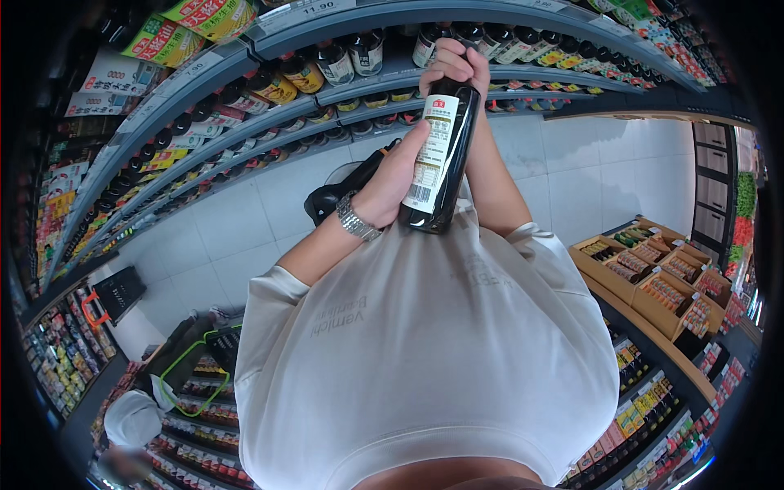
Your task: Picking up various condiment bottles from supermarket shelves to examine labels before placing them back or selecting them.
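A dark glass bottle of sauce (456, 174) is tilted in front of my chest, its neck pointing toward the shelves. Its white printed back label (436, 153) faces up at me. My left hand (392, 184), with a metal-band watch (355, 217) on the wrist, supports the lower part, thumb lying along the label. Around the neck and cap, my right hand (456, 66) has its fingers wrapped, hiding most of the cap. Behind the right hand, several similar bottles (514, 49) stand in a row on the shelf.
Grey tiered shelves (306, 37) curve across the front, carrying bottles, packets and price tags. Below left, another person (135, 416) stands near a black basket with a green handle (196, 367). Cardboard trays of jars (661, 288) are at right. A black object (349, 184) is beyond my left forearm.
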The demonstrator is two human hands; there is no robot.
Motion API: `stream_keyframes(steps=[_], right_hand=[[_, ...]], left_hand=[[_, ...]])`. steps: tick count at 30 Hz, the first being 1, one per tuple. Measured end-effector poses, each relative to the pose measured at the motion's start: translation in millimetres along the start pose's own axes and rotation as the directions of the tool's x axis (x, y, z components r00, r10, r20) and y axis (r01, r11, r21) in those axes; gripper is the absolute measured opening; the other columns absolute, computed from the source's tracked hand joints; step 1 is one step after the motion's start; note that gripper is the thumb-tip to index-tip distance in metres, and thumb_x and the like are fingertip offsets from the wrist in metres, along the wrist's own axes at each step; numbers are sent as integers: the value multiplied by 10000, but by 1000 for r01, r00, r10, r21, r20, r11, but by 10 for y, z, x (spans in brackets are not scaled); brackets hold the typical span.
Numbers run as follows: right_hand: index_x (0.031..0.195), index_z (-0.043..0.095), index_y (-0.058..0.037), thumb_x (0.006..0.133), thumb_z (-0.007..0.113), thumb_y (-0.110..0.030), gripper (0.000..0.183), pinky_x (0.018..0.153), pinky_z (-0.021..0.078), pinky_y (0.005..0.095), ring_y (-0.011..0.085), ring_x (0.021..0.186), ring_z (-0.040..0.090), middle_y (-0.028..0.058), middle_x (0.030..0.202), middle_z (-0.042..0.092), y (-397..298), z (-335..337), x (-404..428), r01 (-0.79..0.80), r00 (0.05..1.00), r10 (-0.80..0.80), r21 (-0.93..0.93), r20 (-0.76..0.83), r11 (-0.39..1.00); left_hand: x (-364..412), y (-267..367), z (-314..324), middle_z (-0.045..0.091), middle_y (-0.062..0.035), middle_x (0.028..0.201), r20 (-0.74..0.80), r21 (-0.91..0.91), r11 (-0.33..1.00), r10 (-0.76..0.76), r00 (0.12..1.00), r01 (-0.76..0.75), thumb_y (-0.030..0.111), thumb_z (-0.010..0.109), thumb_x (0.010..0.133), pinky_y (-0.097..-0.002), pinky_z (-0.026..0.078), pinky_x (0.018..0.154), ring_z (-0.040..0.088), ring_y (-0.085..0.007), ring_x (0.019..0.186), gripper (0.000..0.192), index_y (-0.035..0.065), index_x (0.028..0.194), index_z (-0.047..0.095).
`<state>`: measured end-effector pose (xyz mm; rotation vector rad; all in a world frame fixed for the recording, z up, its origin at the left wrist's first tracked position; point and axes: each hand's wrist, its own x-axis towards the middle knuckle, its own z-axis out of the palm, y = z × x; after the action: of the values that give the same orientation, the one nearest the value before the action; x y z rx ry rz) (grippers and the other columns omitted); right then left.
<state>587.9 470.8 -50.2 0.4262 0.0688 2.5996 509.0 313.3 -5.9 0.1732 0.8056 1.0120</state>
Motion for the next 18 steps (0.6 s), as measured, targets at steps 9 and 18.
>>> stream_keyframes(steps=[9, 18], right_hand=[[842, 418, -134, 844, 531, -127, 113, 774, 436, 285, 62, 576, 499, -68, 590, 441, -204, 153, -68, 56, 998, -61, -214, -18, 975], [814, 451, -143, 810, 559, -128, 109, 784, 417, 257, 64, 589, 513, -69, 595, 490, -306, 91, -178, 73, 974, -81, 46, 214, 996]], left_hand=[[88, 67, 148, 649, -161, 877, 74, -82, 994, -68, 995, 74, 495, 275, 946, -328, 553, 667, 669, -259, 719, 569, 18, 1106, 541], [338, -16, 157, 609, -236, 1012, 361, -206, 918, -250, 898, 339, 557, 373, 900, -426, 535, 770, 652, -360, 800, 595, 56, 1204, 481]])
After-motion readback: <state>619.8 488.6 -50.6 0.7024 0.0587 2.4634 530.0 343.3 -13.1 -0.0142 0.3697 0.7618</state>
